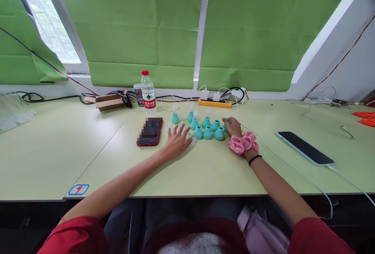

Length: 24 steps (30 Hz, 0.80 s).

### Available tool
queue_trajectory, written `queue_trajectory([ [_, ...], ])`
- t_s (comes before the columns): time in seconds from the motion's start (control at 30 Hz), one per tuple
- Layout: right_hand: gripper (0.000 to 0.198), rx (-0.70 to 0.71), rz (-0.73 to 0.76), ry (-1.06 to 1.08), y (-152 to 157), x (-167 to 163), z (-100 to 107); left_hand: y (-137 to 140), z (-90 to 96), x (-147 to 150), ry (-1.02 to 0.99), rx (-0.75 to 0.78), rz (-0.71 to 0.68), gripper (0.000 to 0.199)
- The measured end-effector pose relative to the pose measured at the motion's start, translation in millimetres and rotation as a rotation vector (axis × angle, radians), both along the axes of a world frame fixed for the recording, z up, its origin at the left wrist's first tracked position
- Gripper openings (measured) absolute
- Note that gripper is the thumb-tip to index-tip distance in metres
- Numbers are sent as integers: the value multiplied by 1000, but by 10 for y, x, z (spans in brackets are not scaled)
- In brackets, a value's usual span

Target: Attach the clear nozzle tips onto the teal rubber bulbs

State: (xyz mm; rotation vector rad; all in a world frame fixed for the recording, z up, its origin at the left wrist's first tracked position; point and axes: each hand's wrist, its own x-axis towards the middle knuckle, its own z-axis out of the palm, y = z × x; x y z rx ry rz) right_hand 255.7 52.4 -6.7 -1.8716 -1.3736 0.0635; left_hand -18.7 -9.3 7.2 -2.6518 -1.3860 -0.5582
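Several small teal rubber bulbs (207,132) with open necks stand upright close together on the table. A few others at the back, such as the teal bulb on the left (175,118), carry a pointed translucent white tip (208,112). Loose translucent white tips (193,141) lie under and around my left hand (176,141), which rests over them with its fingers spread. At the right end of the group, my right hand (233,126) has its fingers around a teal bulb (227,125), partly hiding it.
A red-cased phone (150,131) lies left of the bulbs. Behind are a water bottle (149,93), a paper cup (138,95), a cardboard box (109,102) and a yellow power strip (215,103). On the right, another phone (304,148) charges by a white cable (272,153).
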Motion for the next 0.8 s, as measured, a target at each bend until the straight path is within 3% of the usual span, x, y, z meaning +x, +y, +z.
queue_trajectory([
  [0.13, 35, 33, -40, 19, -10, -45, 33, 50, -70, -12, -14, -48, 65, 52],
  [0.2, 35, 139, -40, -21, -28, -84, 86, 62, -109, -19, -2, -89, 37, 52],
  [0.33, 33, 382, 197, -246, -49, -216, 274, 57, -150, -32, -9, -111, 1, 49],
  [0.4, 38, 332, 320, -347, -37, -308, 396, 46, -151, -34, -8, -106, 3, 49],
  [0.5, 43, 174, 378, -413, 16, -463, 556, 20, -136, -32, 21, -80, 20, 52],
  [0.67, 49, -122, 304, -366, 142, -684, 603, -24, -110, -30, 65, 5, 9, 58],
  [0.8, 44, -136, 268, -347, 163, -766, 569, -23, -120, -22, 53, -5, 15, 55],
])
